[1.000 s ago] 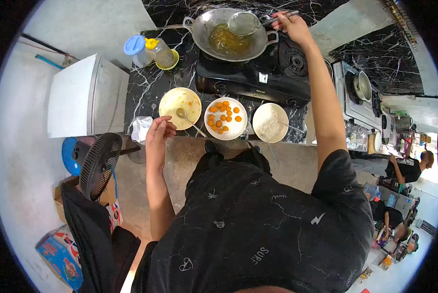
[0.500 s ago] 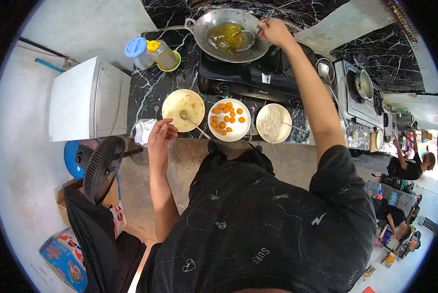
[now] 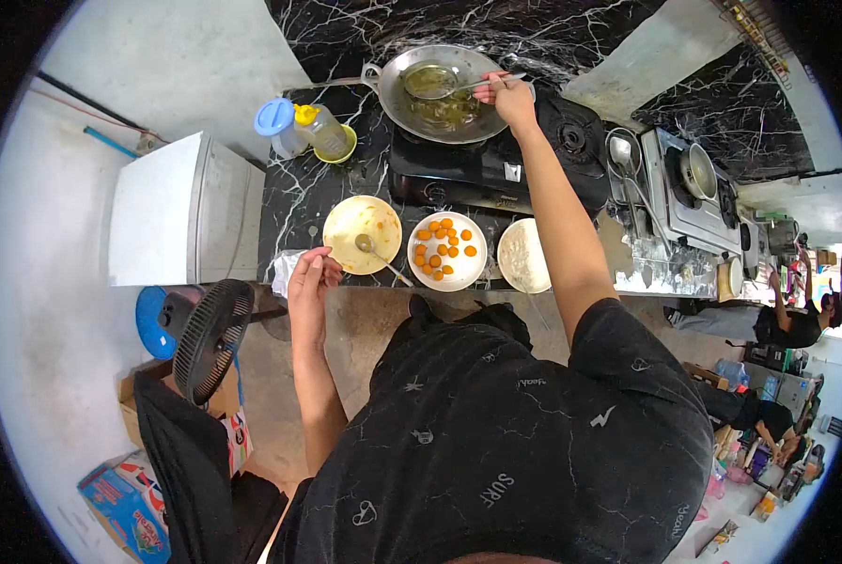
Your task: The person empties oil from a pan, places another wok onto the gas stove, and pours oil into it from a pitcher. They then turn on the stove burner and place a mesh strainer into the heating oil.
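Note:
Gripped by its handle, a ladle (image 3: 428, 86) is in my right hand (image 3: 508, 100), its bowl down in the yellowish oil. The oil sits in a metal wok (image 3: 395, 111) on a black gas stove (image 3: 468, 177). My left hand (image 3: 312, 282) hovers at the counter's front edge, fingers loosely bent and apart, with nothing in them. Closest to it is a cream bowl (image 3: 339, 226) smeared with orange batter, a spoon (image 3: 366, 244) resting inside. A white plate (image 3: 457, 275) carries several orange coated balls (image 3: 443, 251). My right forearm partly covers a bowl of white flour (image 3: 524, 254).
Two lidded plastic containers (image 3: 285, 132) stand at the counter's back left. A second stove (image 3: 675, 174) with a pan (image 3: 698, 171) is at right, beside a tray of utensils (image 3: 625, 155). A black fan (image 3: 214, 338) stands at lower left. Other people (image 3: 787, 320) are far right.
My right hand has moved the ladle from the right side of the wok toward its far left. The view has shifted slightly. My left hand stays nearly in place, still empty.

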A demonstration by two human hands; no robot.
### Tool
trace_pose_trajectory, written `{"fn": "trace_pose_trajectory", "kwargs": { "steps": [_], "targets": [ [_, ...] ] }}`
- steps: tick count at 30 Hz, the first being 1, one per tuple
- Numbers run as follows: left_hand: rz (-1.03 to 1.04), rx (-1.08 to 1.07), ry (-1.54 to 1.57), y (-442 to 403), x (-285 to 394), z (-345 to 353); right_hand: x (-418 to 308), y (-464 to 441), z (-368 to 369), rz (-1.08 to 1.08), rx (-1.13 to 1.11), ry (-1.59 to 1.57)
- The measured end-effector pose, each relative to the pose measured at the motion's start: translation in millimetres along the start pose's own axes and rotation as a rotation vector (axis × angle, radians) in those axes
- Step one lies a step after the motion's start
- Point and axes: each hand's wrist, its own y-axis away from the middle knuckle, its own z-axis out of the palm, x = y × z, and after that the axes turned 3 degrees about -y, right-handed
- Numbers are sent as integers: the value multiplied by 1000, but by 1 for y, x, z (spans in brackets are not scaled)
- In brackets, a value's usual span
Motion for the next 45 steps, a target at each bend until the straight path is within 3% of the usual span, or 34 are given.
{"fn": "trace_pose_trajectory", "kwargs": {
  "steps": [6, 13, 22, 32, 37, 45],
  "targets": [
    [-7, -36, 12, -2, -7, 3, -12, -1, -12, -49, -15, -95],
    [-27, -46, -12, 0, -7, 8, -44, -16, -52, -224, -42, 42],
    [-41, -43, -3, 1, -7, 7, -54, -41, -113, -186, -171, 415],
    [-49, -59, -18, 1, -14, 5, -61, -30, -81, -251, -352, 890],
    [-47, -41, -12, 4, -12, 3, -40, -19, -52, -178, -438, 844],
    [-26, -20, 13, 6, -10, -1, 12, 4, -5, -70, -182, 312]
  ]
}}
